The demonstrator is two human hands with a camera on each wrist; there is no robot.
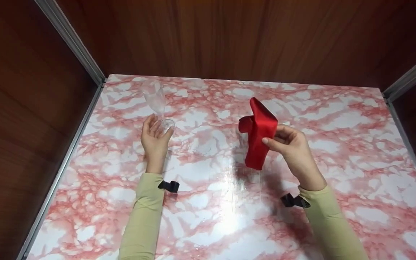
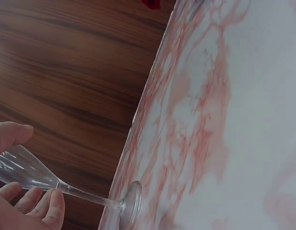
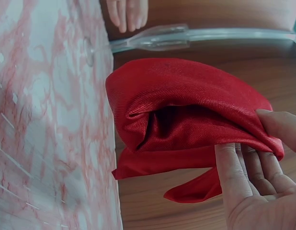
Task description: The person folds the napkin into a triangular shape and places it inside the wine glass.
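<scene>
A clear stemmed glass (image 1: 154, 96) stands upright near the table's far left, its round foot (image 2: 132, 205) on the tabletop. Around it my left hand (image 1: 155, 139) is spread, thumb on one side and fingers on the other. In the left wrist view the thumb (image 2: 14, 134) is apart from the glass, while the other fingers lie right by the base of its bowl. A folded, shiny red cloth (image 1: 264, 126) hangs above the table, pinched between the thumb and fingers of my right hand (image 1: 294, 151). One flap of the cloth droops in the right wrist view.
The tabletop (image 1: 200, 202) has a red and white marbled pattern. Dark wood panels (image 1: 222, 39) rise behind it and at both sides, with metal strips (image 1: 74, 39) at the corners. Black bands (image 1: 170, 186) sit on both wrists.
</scene>
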